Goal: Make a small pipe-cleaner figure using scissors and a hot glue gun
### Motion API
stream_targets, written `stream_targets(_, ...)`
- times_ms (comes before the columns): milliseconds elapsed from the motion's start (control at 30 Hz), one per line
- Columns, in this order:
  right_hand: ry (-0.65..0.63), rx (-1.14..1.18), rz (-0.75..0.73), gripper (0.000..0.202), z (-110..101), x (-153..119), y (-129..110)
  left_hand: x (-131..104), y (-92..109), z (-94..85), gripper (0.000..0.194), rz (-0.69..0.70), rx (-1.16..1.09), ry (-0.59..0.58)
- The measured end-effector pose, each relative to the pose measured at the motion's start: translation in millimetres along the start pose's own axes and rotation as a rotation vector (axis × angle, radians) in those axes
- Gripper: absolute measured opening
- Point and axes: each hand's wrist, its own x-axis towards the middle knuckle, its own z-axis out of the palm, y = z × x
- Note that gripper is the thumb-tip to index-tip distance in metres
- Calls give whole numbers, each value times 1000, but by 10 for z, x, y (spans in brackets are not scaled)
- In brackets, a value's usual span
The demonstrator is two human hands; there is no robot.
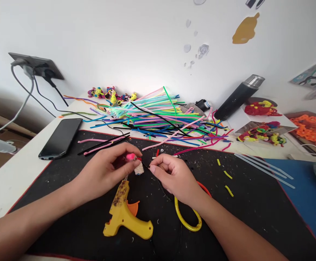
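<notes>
Near the middle of the black mat (73, 217), my left hand (114, 168) is closed round a small craft piece (139, 169) with a whitish ribbed part and bright pink and red parts. To its right, my right hand (174, 175) pinches the end of a thin dark strand (146, 166) that runs toward the piece. A yellow glue gun (127, 214) with an orange trigger lies just below my left hand. Beneath my right wrist rests a loop (186, 223), yellow with a red section.
A heap of coloured pipe cleaners (158, 119) lies behind the mat. On the left is a phone (61, 139). At the back right a black flask (239, 97) leans beside a box of craft figures (263, 132). Clear glue sticks (266, 169) and short yellow pieces (227, 174) lie right.
</notes>
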Motion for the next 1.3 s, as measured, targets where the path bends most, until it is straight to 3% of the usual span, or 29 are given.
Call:
stream_targets(167, 54, 20, -9, 23, -66, 47, 33, 55, -61, -150, 34, -62, -162, 92)
stream_targets(333, 80, 58, 7, 28, -87, 82, 58, 42, -131, -174, 47, -150, -275, 70)
stream_targets(567, 86, -35, -27, 25, -71, 79, 107, 64, -185, -219, 56, -150, -247, -45)
stream_targets(900, 77, -95, -61, 25, -54, 92, 173, 60, -80, -237, 59, -176, -207, -117)
stream_targets(1133, 67, -179, -71, 22, -56, 87, 181, 55, -201, -276, 69, -231, -136, -67)
stream_targets(1300, 67, -222, -71, 21, -39, 65, 144, 52, -164, -267, 69, -241, -116, -49)
